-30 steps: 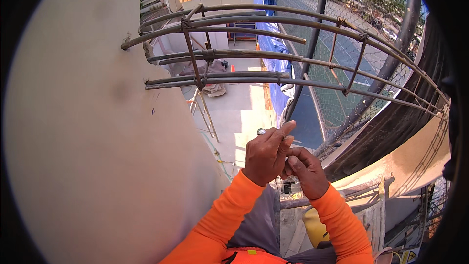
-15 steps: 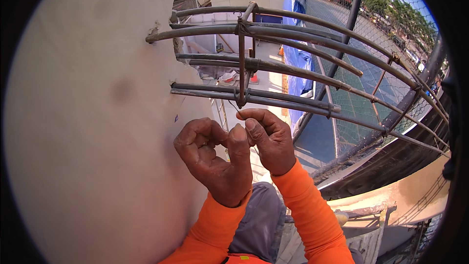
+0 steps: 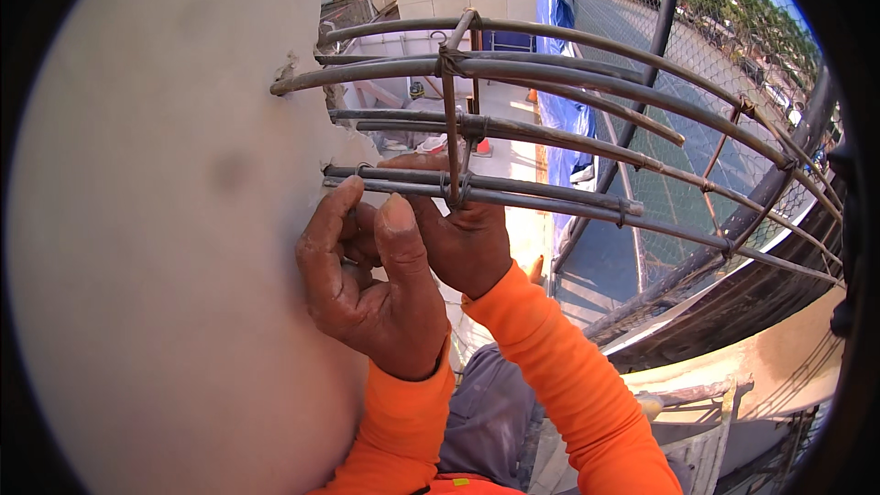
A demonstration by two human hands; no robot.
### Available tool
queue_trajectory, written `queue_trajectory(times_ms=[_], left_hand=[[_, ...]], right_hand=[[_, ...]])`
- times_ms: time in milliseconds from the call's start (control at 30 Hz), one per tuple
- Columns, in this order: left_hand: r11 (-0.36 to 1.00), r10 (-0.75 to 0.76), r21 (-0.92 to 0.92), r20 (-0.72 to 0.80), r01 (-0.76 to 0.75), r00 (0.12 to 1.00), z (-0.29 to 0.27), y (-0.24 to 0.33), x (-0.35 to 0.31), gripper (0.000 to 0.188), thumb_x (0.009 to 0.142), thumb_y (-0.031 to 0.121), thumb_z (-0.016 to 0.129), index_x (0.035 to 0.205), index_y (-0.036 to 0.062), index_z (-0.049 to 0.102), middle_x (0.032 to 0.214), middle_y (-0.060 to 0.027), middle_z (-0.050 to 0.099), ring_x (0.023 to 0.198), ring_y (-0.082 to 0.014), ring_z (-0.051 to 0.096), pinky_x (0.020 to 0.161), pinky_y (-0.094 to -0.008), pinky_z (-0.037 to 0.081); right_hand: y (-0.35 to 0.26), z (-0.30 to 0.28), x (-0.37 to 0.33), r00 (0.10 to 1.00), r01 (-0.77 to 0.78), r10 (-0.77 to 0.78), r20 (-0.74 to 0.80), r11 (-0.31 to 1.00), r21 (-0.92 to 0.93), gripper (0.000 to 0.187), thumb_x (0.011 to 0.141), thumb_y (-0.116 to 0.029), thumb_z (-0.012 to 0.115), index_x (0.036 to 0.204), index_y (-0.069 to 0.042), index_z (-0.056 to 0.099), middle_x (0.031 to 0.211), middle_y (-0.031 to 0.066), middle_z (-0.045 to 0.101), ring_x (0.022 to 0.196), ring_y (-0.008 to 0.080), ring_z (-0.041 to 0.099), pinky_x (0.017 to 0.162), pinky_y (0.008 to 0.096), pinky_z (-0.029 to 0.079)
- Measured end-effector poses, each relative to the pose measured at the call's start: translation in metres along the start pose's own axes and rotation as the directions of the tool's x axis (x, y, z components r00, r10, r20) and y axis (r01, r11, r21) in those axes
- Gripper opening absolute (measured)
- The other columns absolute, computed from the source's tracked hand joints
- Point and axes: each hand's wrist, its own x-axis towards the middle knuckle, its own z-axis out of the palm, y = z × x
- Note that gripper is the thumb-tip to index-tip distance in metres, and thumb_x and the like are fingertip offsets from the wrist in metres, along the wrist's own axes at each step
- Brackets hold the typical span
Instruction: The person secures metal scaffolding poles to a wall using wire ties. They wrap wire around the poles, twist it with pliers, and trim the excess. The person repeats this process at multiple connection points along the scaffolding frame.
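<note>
Two lower steel reinforcing bars (image 3: 550, 194) run side by side out of the broken edge of the pale wall. A thin tie wire (image 3: 364, 167) curves over them close to the wall. My left hand (image 3: 371, 284) is beneath the bars, fingers curled in, index fingertip against the lower bar beside the wire. Its thumb points up, apart from the index finger. Behind the bars reaches my right hand (image 3: 469, 247), with bent fingers toward the wire; the bars and the upright stirrup (image 3: 450, 128) partly cover it. What either hand grips is hidden.
Upper curved bars (image 3: 568, 69) arch rightward, bound with wire at the stirrup. The smooth wall (image 3: 183, 247) fills the left side. Blue sheeting (image 3: 566, 110) hangs beyond, near a chain-link fence (image 3: 715, 0). A wooden frame (image 3: 710, 440) is at the lower right.
Both hands have moved up and left toward the wall. My right hand has gone behind the lower bars, and tie wire now curves over them near the wall.
</note>
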Motion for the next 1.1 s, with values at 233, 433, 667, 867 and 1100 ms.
queue_trajectory(times_ms=[233, 433, 667, 867, 1100], left_hand=[[0.989, 0.025, 0.146, -0.145, -0.003, 0.989, 0.002, -0.009, -0.015, 0.021, 0.103, 0.011, 0.065, 0.112, -0.0083, 0.068, 0.100, -0.0152, 0.069, 0.062, -0.0130, 0.065, 0.051, -0.0228, 0.053], [0.980, 0.017, 0.199, -0.154, 0.014, 0.988, 0.007, -0.014, -0.017, 0.021, 0.102, 0.007, 0.064, 0.114, -0.0098, 0.068, 0.100, -0.0163, 0.071, 0.072, -0.0179, 0.073, 0.055, -0.0255, 0.057], [0.960, 0.156, 0.232, 0.022, -0.157, 0.988, -0.008, -0.021, -0.016, 0.030, 0.103, 0.004, 0.057, 0.130, -0.0087, 0.062, 0.110, -0.0195, 0.072, 0.086, -0.0199, 0.074, 0.066, -0.0264, 0.059], [0.920, -0.303, -0.199, 0.183, 0.337, 0.935, -0.014, -0.006, -0.029, 0.049, 0.100, -0.003, 0.047, 0.149, -0.0047, 0.046, 0.108, -0.0156, 0.070, 0.081, -0.0112, 0.067, 0.063, -0.0224, 0.051], [0.865, -0.320, -0.342, 0.189, 0.367, 0.928, -0.022, -0.016, -0.030, 0.053, 0.101, -0.003, 0.046, 0.153, -0.0041, 0.041, 0.119, -0.0160, 0.067, 0.088, -0.0088, 0.064, 0.069, -0.0209, 0.049]], right_hand=[[-0.002, 0.009, -0.003, 0.973, -0.229, 0.231, 0.016, 0.948, 0.222, 0.015, 0.097, -0.006, 0.069, 0.112, -0.004, 0.071, 0.102, 0.0052, 0.072, 0.085, 0.0116, 0.070, 0.076, 0.0301, 0.059], [-0.013, 0.000, -0.004, 0.946, -0.323, 0.302, 0.118, 0.844, 0.428, 0.015, 0.101, -0.016, 0.070, 0.107, -0.003, 0.073, 0.094, 0.0028, 0.067, 0.082, 0.0127, 0.068, 0.073, 0.0306, 0.057], [-0.039, -0.005, 0.004, 0.957, -0.268, 0.246, 0.152, 0.953, 0.145, 0.034, 0.092, -0.028, 0.081, 0.102, 0.004, 0.072, 0.083, 0.0044, 0.069, 0.073, 0.0107, 0.064, 0.062, 0.0281, 0.053], [-0.044, -0.001, 0.007, 0.873, -0.487, 0.468, 0.138, 0.844, 0.223, 0.027, 0.087, -0.019, 0.083, 0.098, 0.002, 0.071, 0.083, 0.0082, 0.073, 0.075, 0.0119, 0.068, 0.066, 0.0289, 0.055], [-0.041, 0.001, 0.001, 0.972, -0.208, 0.199, 0.126, 0.976, 0.069, 0.020, 0.085, -0.013, 0.081, 0.098, 0.000, 0.073, 0.084, 0.0067, 0.074, 0.076, 0.0137, 0.070, 0.070, 0.0300, 0.056]])
